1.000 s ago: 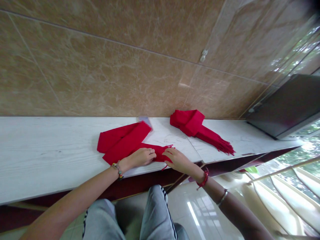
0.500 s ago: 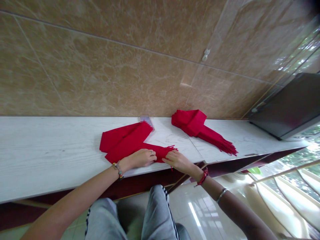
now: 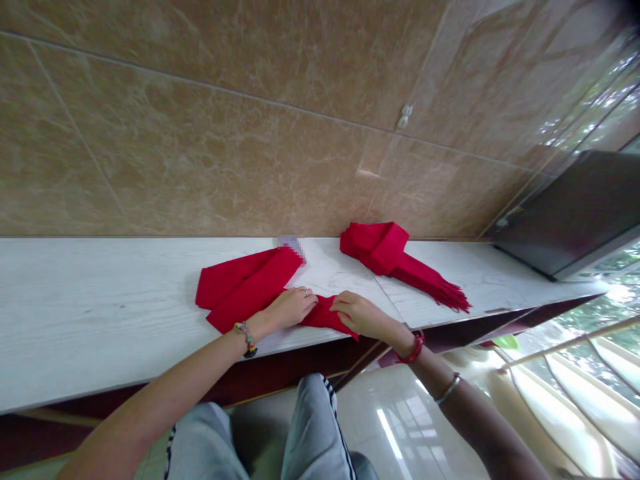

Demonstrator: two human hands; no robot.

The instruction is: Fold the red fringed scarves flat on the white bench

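Note:
A red scarf (image 3: 253, 283) lies folded on the white tabletop, with one end running to the right along the front edge. My left hand (image 3: 291, 307) has its fingers closed on that end, near the fold. Further right, my right hand (image 3: 359, 315) pinches the same end close to its tip, where the cloth bunches up between the two hands. Most of the fringe there is hidden behind my right hand. A second red scarf (image 3: 377, 247), looped over itself with its fringe pointing right, rests near the wall, apart from both hands.
The white tabletop (image 3: 100, 313) runs along a brown marbled tile wall (image 3: 200, 147). A small blurred card-like item (image 3: 290, 243) sits behind the first scarf. At the far right stands a dark box-shaped object (image 3: 575, 213). Below the table edge are my knees (image 3: 313, 427).
My right hand has shifted slightly right along the scarf end, covering its fringe. The left hand has moved up a little, and the cloth between them is more bunched.

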